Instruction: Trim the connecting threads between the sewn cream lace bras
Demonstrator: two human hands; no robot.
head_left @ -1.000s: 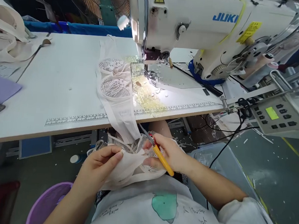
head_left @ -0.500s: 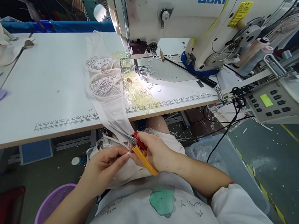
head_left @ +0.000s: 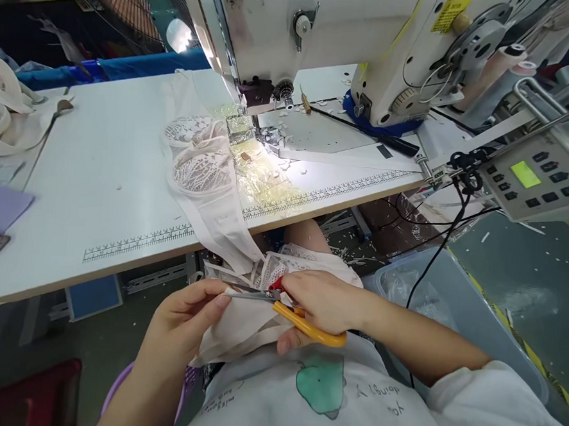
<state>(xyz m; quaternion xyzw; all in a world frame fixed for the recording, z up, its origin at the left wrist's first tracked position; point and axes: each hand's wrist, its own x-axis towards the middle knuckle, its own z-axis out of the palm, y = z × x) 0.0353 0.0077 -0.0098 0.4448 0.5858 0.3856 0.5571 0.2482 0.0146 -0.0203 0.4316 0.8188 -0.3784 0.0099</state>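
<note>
My right hand (head_left: 324, 302) grips scissors (head_left: 306, 325) with one orange handle and one red one. Their blades are slightly parted and point left, with the tips reaching my left fingertips. In a pinch, my left hand (head_left: 191, 313) holds the edge of white fabric beside those tips; whether a thread is there too is too small to tell. A white lace bra (head_left: 204, 173) lies on the table and drapes over its front edge toward my lap. More of the white garment (head_left: 246, 323) rests in my lap below both hands.
A sewing machine (head_left: 334, 33) stands over the white table (head_left: 118, 171). Near its needle lie fabric scraps and a small awl (head_left: 304, 104). A control panel (head_left: 532, 177) juts out at right above a clear plastic bin (head_left: 420, 279). A purple basket (head_left: 120, 383) sits low at left.
The scissors have turned from pointing up-left to pointing left, and their blades now reach my left fingertips. My left hand has shifted slightly left and down. The view has tilted somewhat.
</note>
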